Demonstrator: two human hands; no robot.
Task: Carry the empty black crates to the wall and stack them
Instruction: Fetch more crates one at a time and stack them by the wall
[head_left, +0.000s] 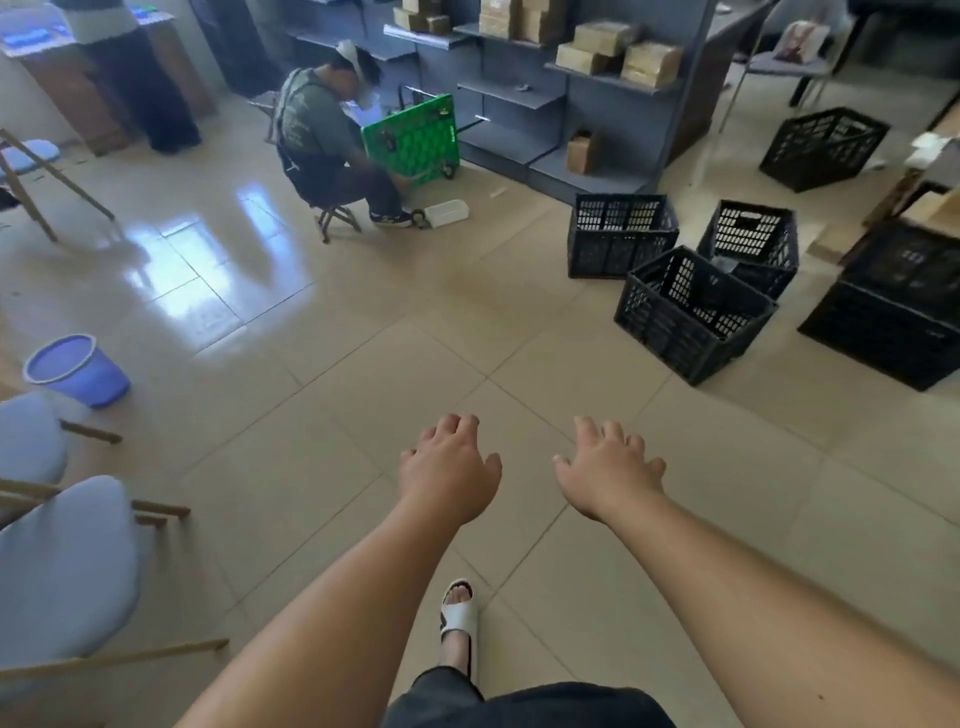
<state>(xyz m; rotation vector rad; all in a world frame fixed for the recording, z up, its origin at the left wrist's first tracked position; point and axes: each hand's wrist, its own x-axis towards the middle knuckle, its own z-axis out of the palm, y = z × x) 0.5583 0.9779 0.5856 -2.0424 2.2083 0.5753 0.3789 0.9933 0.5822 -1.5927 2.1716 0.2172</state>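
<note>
Left hand and right hand spread empty, black crates unlabelled.

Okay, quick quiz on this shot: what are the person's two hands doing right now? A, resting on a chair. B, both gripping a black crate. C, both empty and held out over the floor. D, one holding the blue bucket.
C: the left hand and right hand are open with fingers spread above bare floor tiles, well short of the nearest black crate.

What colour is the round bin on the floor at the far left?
The bin is light blue-purple all over, rim a shade paler. Seen in the head view, the only one.
</note>
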